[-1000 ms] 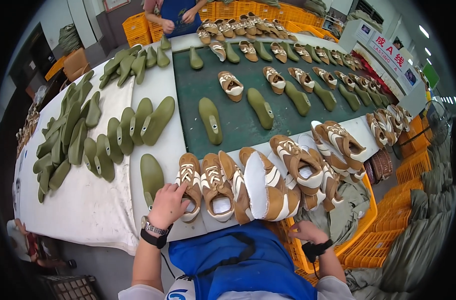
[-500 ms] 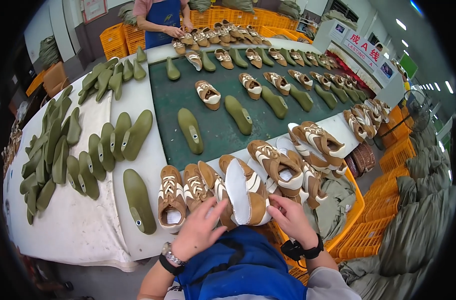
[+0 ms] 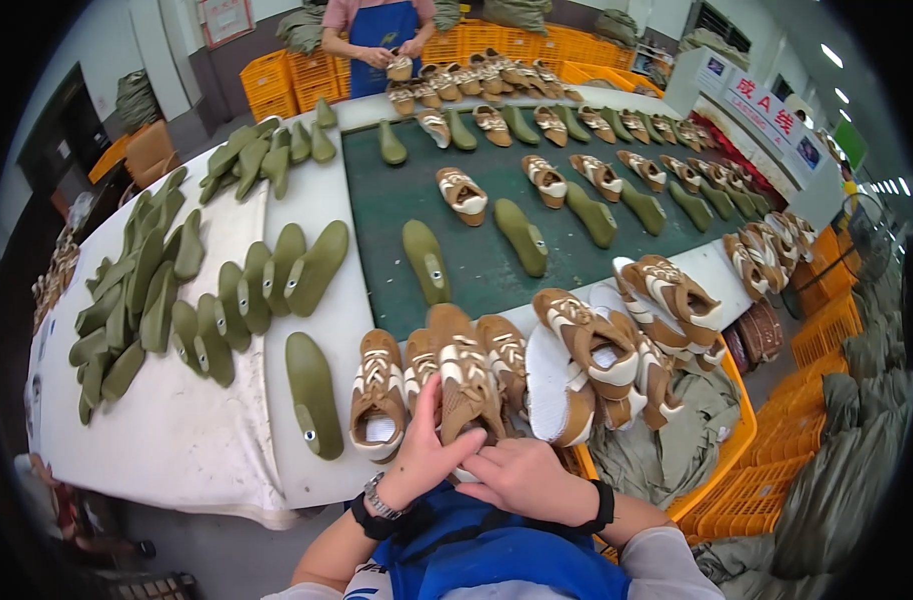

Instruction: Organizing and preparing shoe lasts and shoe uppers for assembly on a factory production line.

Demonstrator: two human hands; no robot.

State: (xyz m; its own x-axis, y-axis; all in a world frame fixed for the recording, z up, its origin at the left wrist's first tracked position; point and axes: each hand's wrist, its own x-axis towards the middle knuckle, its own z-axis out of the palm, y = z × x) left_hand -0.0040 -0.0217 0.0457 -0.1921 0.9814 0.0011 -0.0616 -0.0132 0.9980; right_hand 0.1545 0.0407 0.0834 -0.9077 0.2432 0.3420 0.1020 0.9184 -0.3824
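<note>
At the near edge of the counter (image 3: pixel 317 482), 1 brown shoe (image 3: pixel 462 370) is gripped by the left hand (image 3: pixel 432 455) and right hand (image 3: pixel 530 480). Lacing appears done; handling seems unfinished, with other shoes (image 3: pixel 379 382) and bare green lasts (image 3: pixel 314 392) left alongside.

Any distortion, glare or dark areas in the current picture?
Head view: the white table bows along its left edge; head view: ceiling lights glare white at upper right; head view: the corners fall to black.
</note>
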